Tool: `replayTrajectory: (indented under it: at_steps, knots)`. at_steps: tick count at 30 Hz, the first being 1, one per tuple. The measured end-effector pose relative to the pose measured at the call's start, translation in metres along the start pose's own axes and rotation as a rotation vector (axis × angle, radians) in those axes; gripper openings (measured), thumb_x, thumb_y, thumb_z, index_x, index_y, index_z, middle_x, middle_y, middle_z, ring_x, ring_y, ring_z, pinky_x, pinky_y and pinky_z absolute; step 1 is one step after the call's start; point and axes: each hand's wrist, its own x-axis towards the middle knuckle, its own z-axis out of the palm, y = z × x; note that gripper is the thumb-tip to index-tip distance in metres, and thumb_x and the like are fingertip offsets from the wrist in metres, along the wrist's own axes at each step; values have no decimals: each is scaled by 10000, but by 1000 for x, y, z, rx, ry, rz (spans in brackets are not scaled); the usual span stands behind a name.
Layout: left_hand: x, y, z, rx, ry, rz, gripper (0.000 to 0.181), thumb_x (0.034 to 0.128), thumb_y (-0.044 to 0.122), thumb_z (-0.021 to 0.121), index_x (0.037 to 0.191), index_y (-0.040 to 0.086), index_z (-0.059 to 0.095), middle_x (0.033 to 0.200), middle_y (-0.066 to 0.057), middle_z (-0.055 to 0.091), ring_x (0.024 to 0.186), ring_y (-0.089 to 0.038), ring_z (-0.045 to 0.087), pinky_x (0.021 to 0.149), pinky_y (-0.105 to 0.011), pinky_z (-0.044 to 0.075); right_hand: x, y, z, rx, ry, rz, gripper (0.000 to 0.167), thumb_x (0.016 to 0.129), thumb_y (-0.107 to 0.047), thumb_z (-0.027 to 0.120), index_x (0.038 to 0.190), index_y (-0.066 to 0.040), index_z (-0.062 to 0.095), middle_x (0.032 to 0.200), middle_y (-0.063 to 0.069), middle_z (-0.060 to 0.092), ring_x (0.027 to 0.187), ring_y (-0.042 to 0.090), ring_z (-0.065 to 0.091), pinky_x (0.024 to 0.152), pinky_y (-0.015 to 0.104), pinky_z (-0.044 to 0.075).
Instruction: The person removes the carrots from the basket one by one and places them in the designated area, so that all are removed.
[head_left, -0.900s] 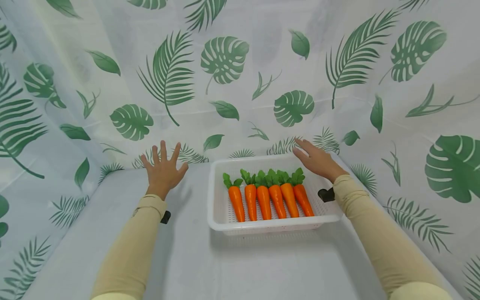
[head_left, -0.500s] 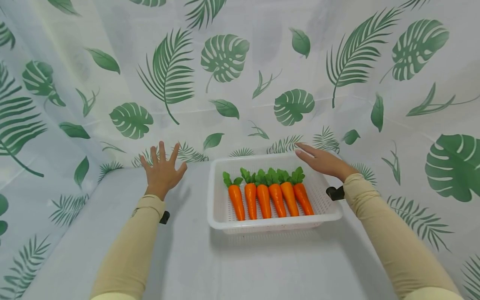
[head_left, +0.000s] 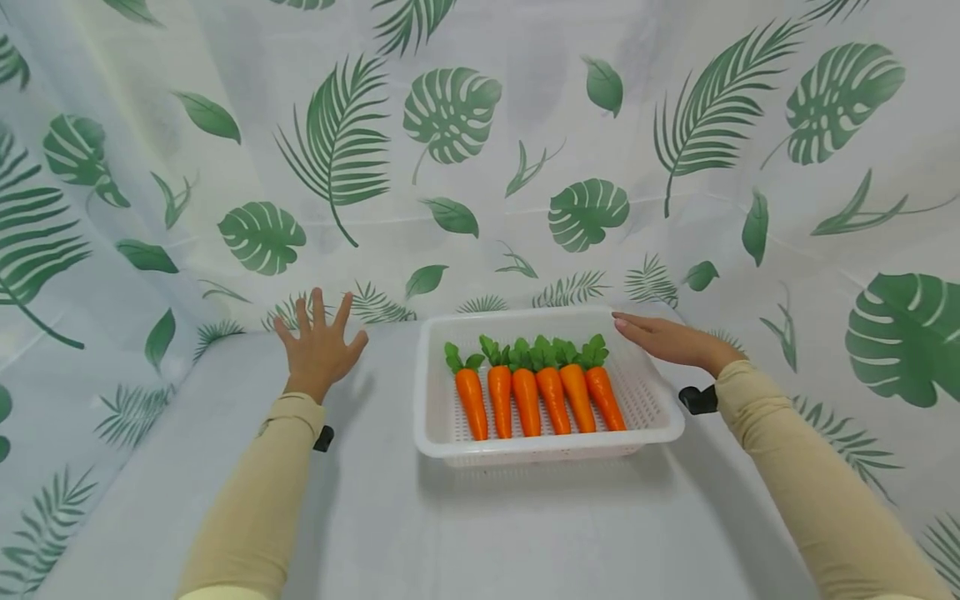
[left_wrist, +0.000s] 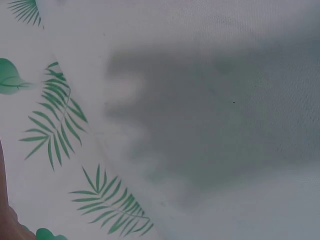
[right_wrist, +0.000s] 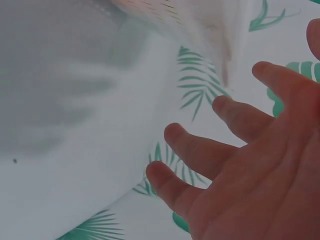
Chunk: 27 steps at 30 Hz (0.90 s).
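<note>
In the head view a white plastic basket [head_left: 547, 447] holds several orange carrots [head_left: 527, 402] with green tops, lying side by side. The left hand [head_left: 318, 354] hangs over the surface to the basket's left, fingers spread and holding nothing. Near the basket's back right corner is the right hand [head_left: 671, 340], fingers extended, nothing gripped. The right wrist view shows the right hand [right_wrist: 250, 160] from the palm side with its fingers apart. Only an edge of the left hand [left_wrist: 7, 215] appears in the left wrist view, beside a blurred shadow.
A pale cloth-covered surface [head_left: 495, 542] lies under the basket. Behind it and on both sides stands a white sheet [head_left: 517, 275] printed with green leaves. A small black device is strapped at each wrist, below the beige sleeves.
My right hand has moved to the right and slightly down, away from the carrot tops toward the basket's right edge. The left hand has shifted slightly left. The basket and carrots stay in place.
</note>
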Motion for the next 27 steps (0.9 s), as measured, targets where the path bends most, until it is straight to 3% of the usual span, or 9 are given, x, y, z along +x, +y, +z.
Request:
replayTrajectory:
  at_steps: [9,16,22,27]
  knots:
    - [-6,1,0,-11,-18,-6,775,1104,529,425,1743,224,107,1746,-287,-99,1578,-562,-73,1135,-841,-102,-1,14,17,77,-28,-12,648,1182,-395,351,1676,14,253,1668,349,279,1492,606,292,1133,791,289]
    - [-9,-2,8,-15,-13,-3,770,1105,526,416,1741,212,117,1745,-291,-91,1575,-570,-69,1129,-860,-61,-4,33,31,198,33,-31,663,1185,-361,359,1727,-112,69,1727,317,130,1501,604,260,1127,803,265]
    - [-9,-7,13,-22,10,3,769,1100,504,457,1737,207,145,1738,-316,-53,1565,-595,-38,1119,-871,-56,-7,42,43,402,81,-22,701,1181,-403,330,1723,-232,-81,1757,270,26,1456,608,358,1000,642,530]
    - [-10,-13,16,-33,18,-4,777,1092,507,472,1736,207,157,1734,-327,-44,1559,-606,-24,1110,-878,-61,-7,44,51,554,96,-46,673,1187,-404,257,1709,-261,-143,1729,323,70,1416,623,388,948,608,577]
